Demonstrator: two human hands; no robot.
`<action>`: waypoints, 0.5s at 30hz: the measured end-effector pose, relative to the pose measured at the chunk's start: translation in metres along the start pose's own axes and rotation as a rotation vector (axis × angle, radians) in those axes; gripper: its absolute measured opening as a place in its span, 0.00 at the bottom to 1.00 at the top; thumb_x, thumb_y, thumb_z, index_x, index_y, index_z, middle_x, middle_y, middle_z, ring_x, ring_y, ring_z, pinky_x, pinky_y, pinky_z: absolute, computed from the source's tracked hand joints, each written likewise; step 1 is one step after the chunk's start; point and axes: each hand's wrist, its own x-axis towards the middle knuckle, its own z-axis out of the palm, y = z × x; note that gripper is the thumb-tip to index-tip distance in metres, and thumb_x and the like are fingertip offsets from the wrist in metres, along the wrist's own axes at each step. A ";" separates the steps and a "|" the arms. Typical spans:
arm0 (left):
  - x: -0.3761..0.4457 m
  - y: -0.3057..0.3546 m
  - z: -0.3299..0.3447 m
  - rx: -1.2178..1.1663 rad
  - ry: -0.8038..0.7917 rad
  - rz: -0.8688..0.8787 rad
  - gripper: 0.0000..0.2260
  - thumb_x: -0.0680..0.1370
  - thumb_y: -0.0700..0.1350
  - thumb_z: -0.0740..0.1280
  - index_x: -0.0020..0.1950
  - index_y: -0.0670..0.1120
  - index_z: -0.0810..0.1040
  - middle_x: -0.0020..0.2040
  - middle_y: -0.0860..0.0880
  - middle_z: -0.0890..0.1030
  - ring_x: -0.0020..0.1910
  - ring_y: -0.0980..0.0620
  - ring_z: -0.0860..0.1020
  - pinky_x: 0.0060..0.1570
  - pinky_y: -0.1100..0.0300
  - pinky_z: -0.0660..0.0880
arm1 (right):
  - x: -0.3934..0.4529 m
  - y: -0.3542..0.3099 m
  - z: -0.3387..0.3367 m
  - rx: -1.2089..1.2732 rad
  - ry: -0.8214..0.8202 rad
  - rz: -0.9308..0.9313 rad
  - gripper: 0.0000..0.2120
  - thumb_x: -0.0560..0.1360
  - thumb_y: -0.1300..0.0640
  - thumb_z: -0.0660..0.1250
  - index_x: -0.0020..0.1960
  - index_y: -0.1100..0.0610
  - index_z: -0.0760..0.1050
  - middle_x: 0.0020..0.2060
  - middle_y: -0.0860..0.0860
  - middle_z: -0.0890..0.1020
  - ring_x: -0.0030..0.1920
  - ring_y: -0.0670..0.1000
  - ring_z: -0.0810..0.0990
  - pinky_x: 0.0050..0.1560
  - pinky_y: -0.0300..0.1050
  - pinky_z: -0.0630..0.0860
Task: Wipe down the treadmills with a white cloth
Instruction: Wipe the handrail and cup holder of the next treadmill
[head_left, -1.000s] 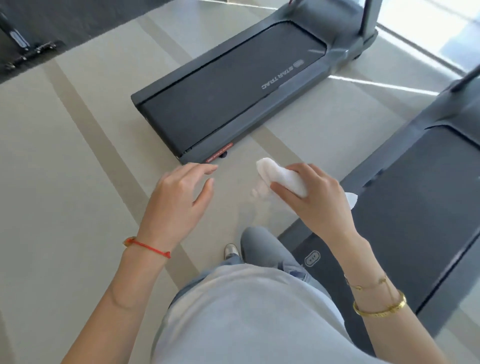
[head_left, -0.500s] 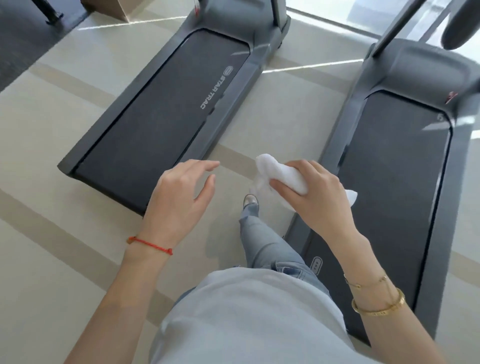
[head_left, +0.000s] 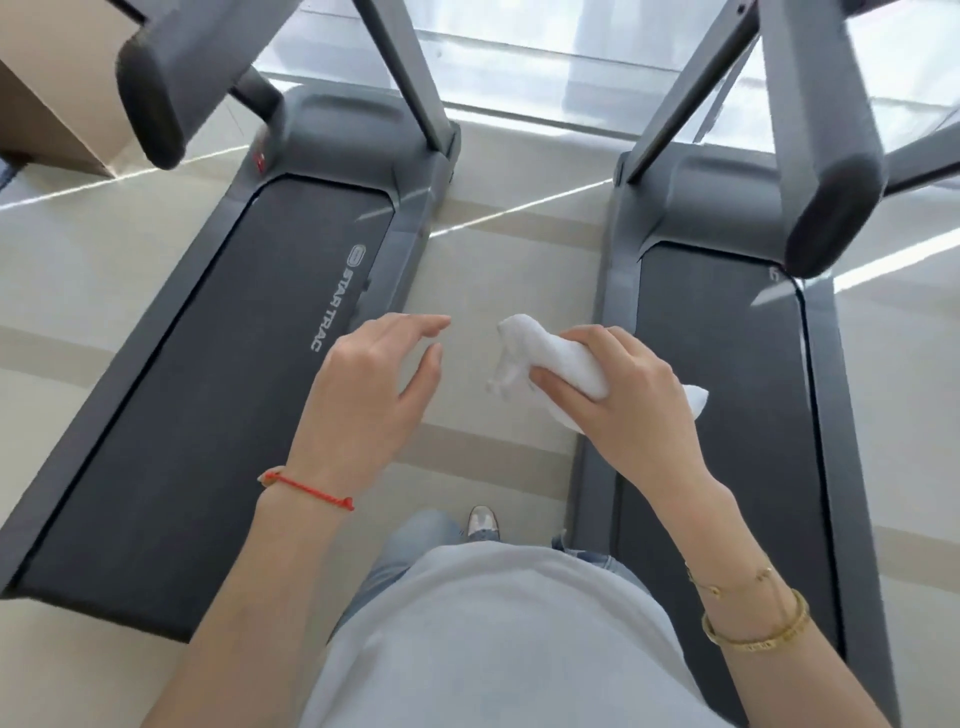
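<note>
The right hand (head_left: 631, 395) grips the bunched white cloth (head_left: 550, 358) in mid-air; the left hand (head_left: 374, 384) hovers beside it, fingers relaxed, empty. Beyond lie the Star Trac treadmill (head_left: 249, 332) and right treadmill (head_left: 727, 332). Wiping hasn't begun; next, probably reach for a handrail (head_left: 826, 171).

My left hand (head_left: 371, 400) is held out in front of me, back up, fingers loosely spread and gently bent, pointing toward one o'clock; the thumb sits apart below them and nothing is in the palm. A red cord (head_left: 306, 488) circles that wrist, and the bare forearm runs back toward seven o'clock. My right hand (head_left: 631, 402) is at three o'clock from the left, close beside it but not touching. Its fingers and thumb curl round a bunched white cloth (head_left: 550, 358), which sticks out toward ten o'clock. Gold bracelets (head_left: 753, 618) ring my right wrist; that forearm runs back toward five o'clock.
</note>
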 end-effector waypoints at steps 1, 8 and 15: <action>0.019 -0.002 0.003 -0.005 -0.012 0.015 0.11 0.80 0.41 0.65 0.62 0.44 0.80 0.58 0.50 0.82 0.58 0.51 0.80 0.61 0.50 0.75 | 0.015 0.002 -0.001 -0.001 0.011 0.014 0.15 0.74 0.39 0.67 0.54 0.48 0.77 0.45 0.43 0.79 0.44 0.46 0.75 0.44 0.43 0.73; 0.146 -0.014 0.028 -0.056 -0.114 0.172 0.11 0.80 0.40 0.66 0.61 0.43 0.81 0.56 0.50 0.83 0.56 0.50 0.81 0.59 0.49 0.75 | 0.099 0.019 -0.004 0.003 0.148 0.139 0.17 0.74 0.40 0.67 0.55 0.51 0.78 0.47 0.46 0.80 0.45 0.49 0.77 0.47 0.46 0.74; 0.292 -0.016 0.064 -0.124 -0.219 0.371 0.11 0.81 0.42 0.65 0.61 0.45 0.80 0.57 0.52 0.82 0.56 0.52 0.80 0.59 0.56 0.75 | 0.188 0.039 -0.008 -0.066 0.334 0.250 0.18 0.75 0.39 0.66 0.55 0.51 0.78 0.48 0.46 0.80 0.46 0.47 0.77 0.48 0.44 0.75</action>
